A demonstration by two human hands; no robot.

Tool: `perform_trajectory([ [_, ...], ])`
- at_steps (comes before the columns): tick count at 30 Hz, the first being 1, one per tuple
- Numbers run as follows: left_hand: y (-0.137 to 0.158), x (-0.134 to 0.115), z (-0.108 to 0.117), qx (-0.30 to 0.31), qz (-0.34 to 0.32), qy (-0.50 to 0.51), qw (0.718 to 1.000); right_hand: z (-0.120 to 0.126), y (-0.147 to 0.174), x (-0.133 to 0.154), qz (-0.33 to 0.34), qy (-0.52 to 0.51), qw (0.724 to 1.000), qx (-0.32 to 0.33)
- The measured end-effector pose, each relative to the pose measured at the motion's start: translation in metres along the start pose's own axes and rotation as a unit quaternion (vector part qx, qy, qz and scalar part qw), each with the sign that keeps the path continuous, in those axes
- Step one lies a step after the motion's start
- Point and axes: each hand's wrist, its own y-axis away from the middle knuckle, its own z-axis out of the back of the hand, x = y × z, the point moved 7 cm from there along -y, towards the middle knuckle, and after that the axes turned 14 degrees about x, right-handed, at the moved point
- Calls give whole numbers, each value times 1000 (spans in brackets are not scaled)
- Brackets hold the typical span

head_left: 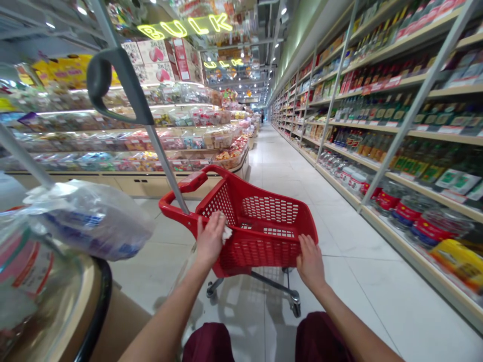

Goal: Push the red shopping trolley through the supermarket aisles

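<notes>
In front of me stands a red plastic shopping basket cart (260, 251) on grey metal legs with small casters. My left hand (212, 240) lies on the near rim by the handle end, closed over a crumpled white cloth or tissue (227, 232) that pokes out beside the fingers. At the other end of the same rim, my right hand (310, 255) has its fingers curled over the red edge and grips it. Inside, the basket shows only its perforated walls and floor. A grey pole with a hook-shaped dark handle (145, 110) rises at the basket's handle side.
A bulk display (151, 141) with packaged sweets runs along the left. Close at my left are a counter with a black rim (100, 306) and a roll of plastic bags (94, 216). Tall shelves of bottles (392, 110) line the right. A tiled aisle (267, 146) stretches ahead.
</notes>
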Motion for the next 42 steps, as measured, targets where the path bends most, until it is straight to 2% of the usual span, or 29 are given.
perform_trajectory([
  [3, 2, -61, -20, 34, -117, 13, 993, -2, 0, 0, 11, -12, 1000, 11],
  [5, 2, -86, -24, 45, -181, 16, 982, -2, 0, -3, 26, -24, 999, 26],
  [7, -3, -76, -17, 41, -170, 15, 985, -1, -1, -8, 35, -40, 998, 31],
  [8, -8, -60, -11, 32, -129, 15, 991, -1, -1, -10, 37, -50, 998, 27],
  [10, -14, -22, 0, 6, -7, 13, 1000, -1, -2, -14, 37, -72, 997, 13],
  [11, -14, -13, 2, 3, 24, 12, 1000, -2, -2, -15, 35, -82, 996, 5],
  [12, -14, -13, 1, 8, 21, 11, 1000, -3, -2, -16, 34, -90, 995, -2],
  [16, -5, -69, -17, 52, -131, 20, 990, -6, -3, -19, 35, -104, 994, -1],
  [18, -3, -81, -19, 65, -176, 18, 982, -5, -3, -20, 38, -108, 993, 5],
  [20, -7, -64, -12, 67, -158, 11, 985, -4, -3, -22, 39, -115, 993, 5],
  [22, -14, -31, -1, 49, -70, 6, 996, -3, -3, -22, 37, -122, 992, 1],
  [24, -16, -16, 3, 36, -2, 9, 999, -3, -2, -21, 33, -123, 992, -4],
  [26, -14, -37, -5, 49, -27, 25, 998, -3, -2, -20, 29, -119, 992, -7],
  [29, -9, -92, -22, 70, -131, 46, 988, -4, -3, -20, 32, -110, 993, 10],
  [31, -6, -103, -25, 75, -177, 42, 980, -5, -4, -22, 33, -107, 993, 29],
  [33, -7, -80, -20, 68, -164, 30, 984, -6, -4, -24, 29, -111, 993, 39],
  [35, -10, -35, -10, 40, -72, 22, 996, -5, -3, -25, 24, -118, 992, 32],
  [37, -10, -9, -4, 20, -9, 16, 1000, -5, -3, -24, 23, -122, 992, 18],
  [39, -7, -19, -7, 21, -20, 16, 999, -5, -3, -24, 22, -119, 993, 9],
  [42, -3, -69, -19, 47, -139, 18, 989, -4, -4, -23, 27, -107, 994, 18],
])
